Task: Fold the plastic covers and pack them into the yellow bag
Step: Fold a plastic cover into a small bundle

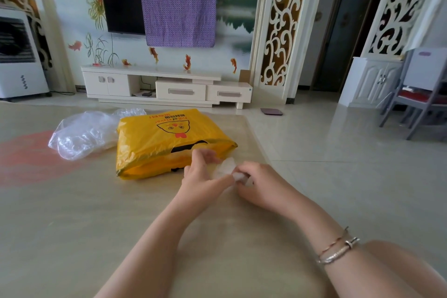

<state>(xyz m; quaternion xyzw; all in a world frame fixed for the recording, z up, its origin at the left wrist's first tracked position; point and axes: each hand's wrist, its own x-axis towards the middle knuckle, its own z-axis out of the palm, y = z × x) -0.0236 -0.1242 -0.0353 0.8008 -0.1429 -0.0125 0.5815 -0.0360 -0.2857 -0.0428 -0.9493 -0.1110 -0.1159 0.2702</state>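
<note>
A yellow bag point(169, 138) with a cartoon chick print lies flat on the beige table point(84, 213), its open side facing me. Just in front of its right corner, both hands work on a small clear plastic cover point(227, 167), scrunched into a narrow wad. My left hand point(200, 176) pinches the wad's near-left part, fingers reaching up toward the bag's mouth. My right hand point(258, 181) grips the wad's right end with curled fingers. A heap of loose clear plastic covers point(84, 133) sits to the left of the bag.
The table's right edge point(263, 150) runs just right of my hands, with shiny tiled floor beyond. A white TV cabinet point(164, 87) stands against the far wall. A grey chair point(420, 104) is at the right. A pink patch point(29, 155) marks the table's left.
</note>
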